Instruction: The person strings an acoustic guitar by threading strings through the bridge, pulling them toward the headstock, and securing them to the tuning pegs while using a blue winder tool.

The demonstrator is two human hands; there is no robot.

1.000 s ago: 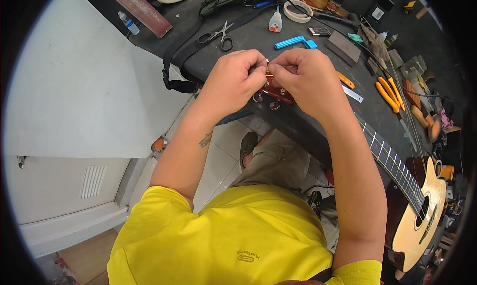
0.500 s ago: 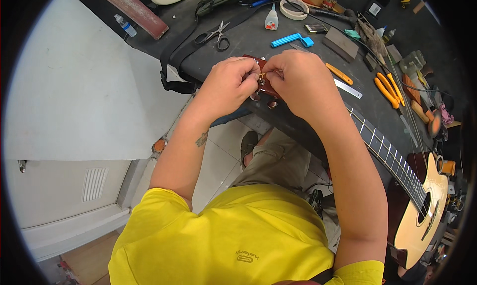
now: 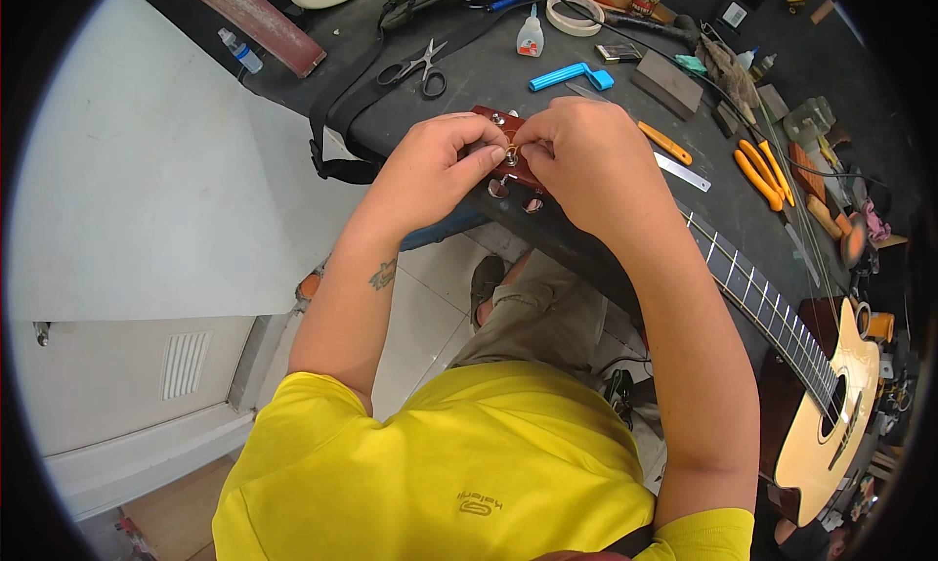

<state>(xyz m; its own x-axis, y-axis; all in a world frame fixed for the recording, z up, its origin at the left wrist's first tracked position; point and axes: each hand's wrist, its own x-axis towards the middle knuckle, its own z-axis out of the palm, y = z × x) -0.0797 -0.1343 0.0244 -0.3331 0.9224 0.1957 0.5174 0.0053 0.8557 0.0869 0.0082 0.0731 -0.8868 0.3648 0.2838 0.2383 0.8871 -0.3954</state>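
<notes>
Both hands meet over the reddish-brown headstock [image 3: 483, 113] of an acoustic guitar [image 3: 833, 434]. A thin golden guitar string [image 3: 511, 148] runs between them beside a tuning post. My left hand [image 3: 445, 162] pinches the string with thumb and forefinger. My right hand [image 3: 578, 152] is closed, thumb against bent fingers, on the same string; its exact grip is partly hidden. Metal tuning pegs [image 3: 498, 189] stick out on the near side of the headstock. The neck [image 3: 762, 292] slants down to the pale body at the right, partly covered by my right forearm.
On the dark workbench [image 3: 469, 67] lie scissors [image 3: 426, 69], a blue string winder [image 3: 572, 76], a glue bottle [image 3: 530, 35] and a tape roll [image 3: 575, 15]. Right of my hands are a yellow-handled knife [image 3: 666, 143], a steel ruler [image 3: 682, 171] and orange-handled pliers [image 3: 761, 174]. A black strap [image 3: 322, 136] hangs off the bench edge.
The string at the tuning post now shows as a small curl where it was a straighter stretch between the fingers. Both hands stay over the headstock; the whole view has shifted slightly.
</notes>
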